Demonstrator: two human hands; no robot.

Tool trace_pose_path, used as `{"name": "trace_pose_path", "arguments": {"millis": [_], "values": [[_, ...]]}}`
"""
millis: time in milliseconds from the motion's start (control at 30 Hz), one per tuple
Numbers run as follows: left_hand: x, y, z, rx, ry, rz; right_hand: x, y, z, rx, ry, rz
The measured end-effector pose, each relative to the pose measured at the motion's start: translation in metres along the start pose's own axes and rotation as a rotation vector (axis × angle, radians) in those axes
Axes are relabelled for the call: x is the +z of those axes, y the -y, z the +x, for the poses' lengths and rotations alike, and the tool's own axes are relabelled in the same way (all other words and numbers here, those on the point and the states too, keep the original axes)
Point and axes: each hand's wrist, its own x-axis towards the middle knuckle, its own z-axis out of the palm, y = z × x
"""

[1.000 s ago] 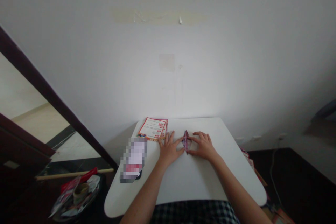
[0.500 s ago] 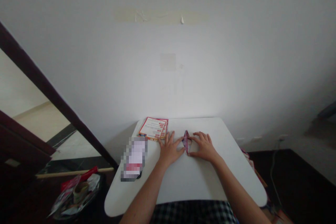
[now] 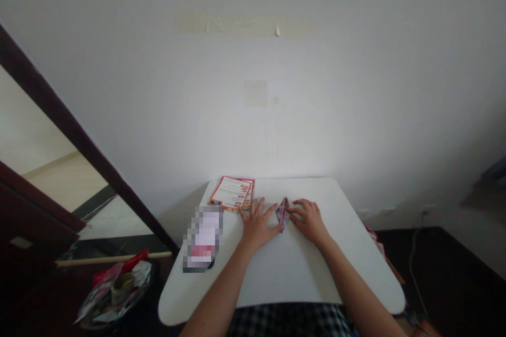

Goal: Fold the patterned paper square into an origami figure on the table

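Observation:
A small piece of folded paper (image 3: 282, 215), purple and pink with printing, lies on the white table between my hands. It has a pointed, diamond-like outline. My left hand (image 3: 258, 225) is open on its left side, fingers spread over the tabletop. Its thumb tip touches the paper's near point and its index fingertip is by the left edge. On the other side, my right hand (image 3: 310, 221) has thumb and index finger closed on the paper's right edge. The other fingers of that hand are curved above the table.
Printed sheets (image 3: 231, 192) lie stacked at the table's back left. A blurred-out phone (image 3: 203, 239) rests in front of them. The white tabletop (image 3: 288, 274) meets the wall behind. A filled bin (image 3: 118, 295) stands on the floor at the left, and a cable (image 3: 413, 258) hangs at the right.
The right thumb has moved up from the paper's near point towards the index finger. The paper's standing middle fold now leans and shows more of its left face. My left hand has hardly moved.

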Motion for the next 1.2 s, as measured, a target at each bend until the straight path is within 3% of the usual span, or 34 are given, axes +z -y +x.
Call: {"name": "trace_pose_path", "arguments": {"millis": [133,367,867,1200], "values": [[-0.004,-0.002,0.0,0.017,-0.002,-0.038,-0.001,-0.002,0.0,-0.035,-0.029,0.048],[0.0,0.0,0.001,-0.016,0.002,-0.04,-0.002,0.002,0.002,-0.176,0.044,0.14],[0.003,0.003,0.005,-0.081,-0.069,-0.007,-0.004,0.015,0.0,-0.15,0.035,-0.056],[0.002,0.003,0.006,-0.048,-0.063,-0.051,-0.001,0.013,0.003,-0.166,0.018,-0.036]]}}
